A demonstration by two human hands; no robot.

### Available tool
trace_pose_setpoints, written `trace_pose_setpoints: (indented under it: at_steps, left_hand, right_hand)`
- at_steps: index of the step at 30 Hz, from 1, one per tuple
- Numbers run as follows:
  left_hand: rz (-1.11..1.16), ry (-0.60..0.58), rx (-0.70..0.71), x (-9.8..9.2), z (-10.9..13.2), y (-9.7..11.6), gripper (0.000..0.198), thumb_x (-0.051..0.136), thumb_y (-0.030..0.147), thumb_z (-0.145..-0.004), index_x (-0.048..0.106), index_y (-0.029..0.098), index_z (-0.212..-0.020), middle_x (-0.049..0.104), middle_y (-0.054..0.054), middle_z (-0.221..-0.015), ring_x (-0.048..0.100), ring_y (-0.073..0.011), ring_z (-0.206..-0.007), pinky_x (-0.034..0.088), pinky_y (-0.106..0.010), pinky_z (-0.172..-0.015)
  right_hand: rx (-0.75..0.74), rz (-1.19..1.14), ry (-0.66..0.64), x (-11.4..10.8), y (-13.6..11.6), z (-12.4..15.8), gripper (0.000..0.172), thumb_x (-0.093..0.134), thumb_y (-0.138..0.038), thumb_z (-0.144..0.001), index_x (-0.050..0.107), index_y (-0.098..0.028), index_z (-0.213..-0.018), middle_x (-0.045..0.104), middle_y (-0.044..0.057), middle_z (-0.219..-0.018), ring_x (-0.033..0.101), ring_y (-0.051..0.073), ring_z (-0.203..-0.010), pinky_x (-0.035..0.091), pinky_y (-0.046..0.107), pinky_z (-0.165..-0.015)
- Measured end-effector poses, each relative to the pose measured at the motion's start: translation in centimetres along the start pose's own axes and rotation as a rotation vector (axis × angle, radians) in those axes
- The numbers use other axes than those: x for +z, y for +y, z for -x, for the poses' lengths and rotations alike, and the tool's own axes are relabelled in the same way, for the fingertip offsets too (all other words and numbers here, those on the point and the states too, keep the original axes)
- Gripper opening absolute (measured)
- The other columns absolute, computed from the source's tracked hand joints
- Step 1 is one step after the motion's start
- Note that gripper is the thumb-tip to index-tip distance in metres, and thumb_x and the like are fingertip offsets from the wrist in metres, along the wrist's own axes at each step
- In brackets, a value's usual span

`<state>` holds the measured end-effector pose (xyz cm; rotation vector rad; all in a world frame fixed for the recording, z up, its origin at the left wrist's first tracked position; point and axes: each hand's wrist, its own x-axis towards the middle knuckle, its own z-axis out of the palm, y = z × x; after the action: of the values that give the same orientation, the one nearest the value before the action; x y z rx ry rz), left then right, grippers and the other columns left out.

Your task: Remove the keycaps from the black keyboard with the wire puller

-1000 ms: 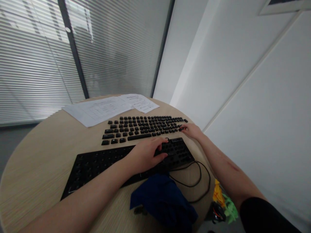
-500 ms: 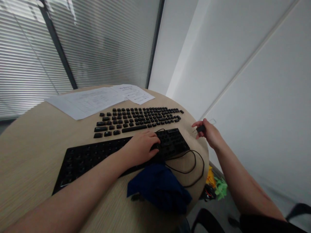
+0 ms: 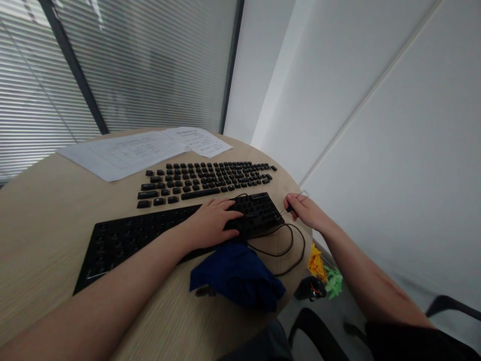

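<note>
A black keyboard [image 3: 124, 239], with its keycaps off over much of it, lies across the table. My left hand [image 3: 211, 223] rests on it with fingers spread and holds nothing. At the keyboard's right end, my right hand [image 3: 304, 209] is closed around a wire keycap puller [image 3: 289, 207]. The puller's thin wires point at the keyboard's right corner; whether they touch a key I cannot tell. Loose black keycaps [image 3: 201, 193] are laid out in rows behind the keyboard, in keyboard order. My left hand and forearm hide part of the keyboard.
A crumpled blue cloth [image 3: 238, 278] lies in front of the keyboard. A black cable [image 3: 300, 250] loops near the table's right edge. Printed papers [image 3: 128, 153] lie at the back. Yellow [image 3: 316, 263] and green [image 3: 333, 282] items and a black chair [image 3: 315, 333] are beyond the edge.
My right hand has brought the keycap puller in toward the keyboard's right end, wires lower. The fingers of my left hand have spread out on the keyboard. The view has shifted slightly.
</note>
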<state>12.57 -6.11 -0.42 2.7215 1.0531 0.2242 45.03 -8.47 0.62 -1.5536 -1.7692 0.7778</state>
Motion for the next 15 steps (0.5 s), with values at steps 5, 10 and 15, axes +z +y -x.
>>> trace_pose_setpoints:
  at_steps: [5, 10, 15]
  left_hand:
    - [-0.02, -0.012, 0.006, 0.2, -0.1, -0.3, 0.053, 0.067, 0.048, -0.093, 0.067, 0.029, -0.143, 0.049, -0.015, -0.162, 0.044, -0.0362, -0.15, 0.03, -0.053, -0.124]
    - [-0.018, -0.003, -0.003, 0.5, -0.3, -0.3, 0.053, 0.067, 0.051, -0.093, 0.067, 0.031, -0.142, 0.05, -0.013, -0.162, 0.044, -0.0356, -0.15, 0.03, -0.053, -0.124]
    - [-0.006, -0.033, -0.026, 0.3, -0.4, -0.1, 0.053, 0.067, 0.049, -0.094, 0.066, 0.03, -0.143, 0.047, -0.015, -0.164, 0.042, -0.0363, -0.151, 0.028, -0.053, -0.125]
  right_hand:
    - [0.034, 0.068, -0.045, 0.2, -0.1, -1.0, 0.052, 0.045, -0.068, -0.097, 0.055, -0.023, -0.073, 0.039, -0.005, -0.054, 0.042, 0.013, -0.046, 0.04, 0.024, -0.041]
    - [0.083, 0.041, -0.11, -0.1, -0.4, -2.0, 0.05, 0.046, -0.065, -0.098, 0.054, -0.023, -0.072, 0.037, -0.005, -0.054, 0.039, 0.012, -0.045, 0.041, 0.023, -0.038]
    - [0.053, 0.087, -0.145, -0.1, -0.9, -1.5, 0.051, 0.046, -0.067, -0.097, 0.053, -0.023, -0.072, 0.038, -0.005, -0.056, 0.041, 0.013, -0.046, 0.042, 0.025, -0.041]
